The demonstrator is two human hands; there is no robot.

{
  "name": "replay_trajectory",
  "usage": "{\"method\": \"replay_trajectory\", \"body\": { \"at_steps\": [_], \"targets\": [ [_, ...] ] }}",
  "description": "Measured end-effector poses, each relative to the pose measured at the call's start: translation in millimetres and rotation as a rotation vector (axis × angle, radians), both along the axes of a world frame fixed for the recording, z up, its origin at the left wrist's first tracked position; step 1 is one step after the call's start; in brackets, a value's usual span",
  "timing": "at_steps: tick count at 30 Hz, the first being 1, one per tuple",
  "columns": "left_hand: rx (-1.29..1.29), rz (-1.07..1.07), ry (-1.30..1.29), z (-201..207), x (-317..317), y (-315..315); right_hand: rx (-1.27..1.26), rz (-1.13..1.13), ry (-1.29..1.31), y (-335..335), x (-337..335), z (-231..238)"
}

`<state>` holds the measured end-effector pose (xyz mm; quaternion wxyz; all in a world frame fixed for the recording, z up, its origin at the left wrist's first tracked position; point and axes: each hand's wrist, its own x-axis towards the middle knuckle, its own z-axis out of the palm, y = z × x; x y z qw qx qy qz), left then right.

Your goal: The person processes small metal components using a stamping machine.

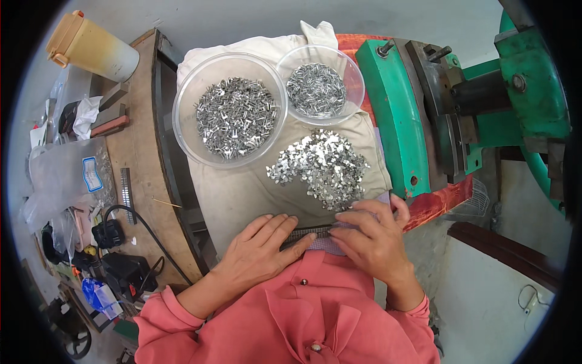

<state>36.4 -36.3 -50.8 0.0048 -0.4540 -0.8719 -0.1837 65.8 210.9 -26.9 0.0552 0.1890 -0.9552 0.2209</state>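
A dark, narrow slotted metal bar (308, 232) lies across the near edge of the cloth, close to my body. My left hand (257, 246) rests flat at its left end, fingers stretched out and thumb lying along the bar. Over the bar's right end bends my right hand (379, 239), its thumb and forefinger tips close together. Whatever they pinch is too small or hidden to make out. Just beyond the hands is a loose heap of small shiny metal pieces (330, 167). Behind it stand a large clear tub (182, 130) of small pronged metal parts and a smaller clear tub (359, 79) of thin metal pieces.
A green press (394, 121) stands at the right of the cloth-covered table (227, 200). On the wooden bench (148, 145) to the left are a yellowish jug (97, 48), another slotted bar (127, 195), plastic bags (70, 170) and a black cable (151, 233).
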Motion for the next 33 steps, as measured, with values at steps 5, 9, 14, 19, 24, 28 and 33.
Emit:
{"method": "replay_trajectory", "body": {
  "at_steps": [5, 9, 14, 19, 24, 28, 33],
  "targets": [
    [0.030, 0.009, -0.002, 2.6, 0.9, -2.9, -0.009, -0.034, 0.011, 5.6, 6.1, -4.6],
    [0.077, 0.051, -0.111, 5.2, 3.6, -8.0, -0.037, -0.034, 0.004, 2.1, 7.9, -11.5],
    [0.109, 0.169, -0.133, 8.8, 10.4, -19.4, 0.054, 0.052, 0.029, -2.9, 4.9, -14.5],
    [0.150, 0.349, -0.213, 8.2, 16.4, -29.4, 0.117, 0.110, 0.021, -3.0, 5.0, -13.3],
    [0.141, 0.378, -0.259, 6.0, 17.2, -33.8, 0.272, 0.119, 0.229, -2.0, 12.3, -14.1],
    [0.168, 0.361, -0.236, 5.7, 14.4, -33.3, 0.254, 0.077, 0.248, 0.2, 16.9, -18.3],
    [0.133, 0.329, -0.273, 5.0, 11.5, -29.0, 0.190, 0.012, 0.136, 1.2, 18.3, -25.8]
  ]
}}
